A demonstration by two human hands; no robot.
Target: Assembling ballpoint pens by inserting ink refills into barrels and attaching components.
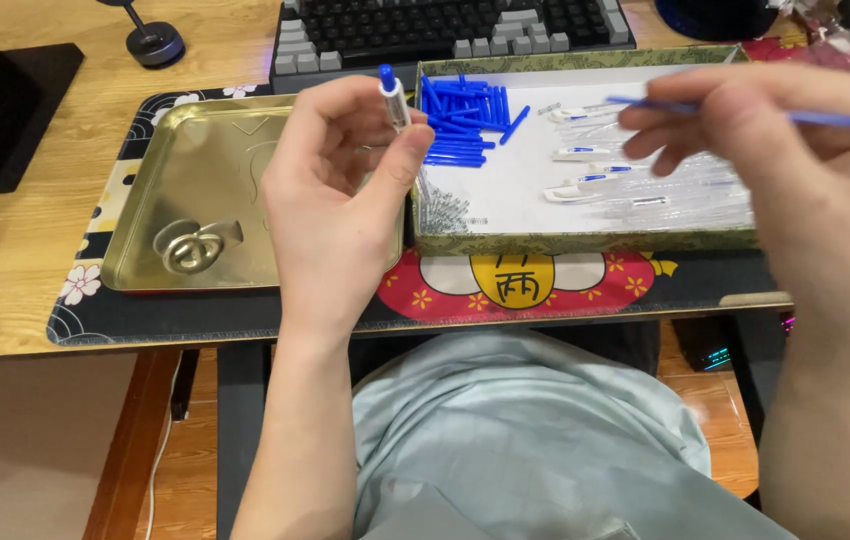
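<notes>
From the head view, the left hand (340,190) is up over the tabletop (25,270), fingers closed around a clear pen barrel (395,100) with a blue tip pointing up, held upright between thumb and fingertips. The right hand (745,140) is pinched shut on a thin blue refill (845,120), lying nearly level, its free end aimed left towards the barrel but well apart from it. Below the hands sits a shallow box (585,240) with a white floor: a heap of blue caps (465,125) at its left end, clear barrels and white clips (585,155) spread across the right. Left of the box, a gold tin lid (185,200) lies open side up, with a ring pull in it. A keyboard (445,30) sits behind. This looks like pen assembly, at the refill-into-barrel stage, I'd say. The next move calls for lining the refill's tip up with the barrel's open end, which means turning one or the other, since they are not on one axis now.
</notes>
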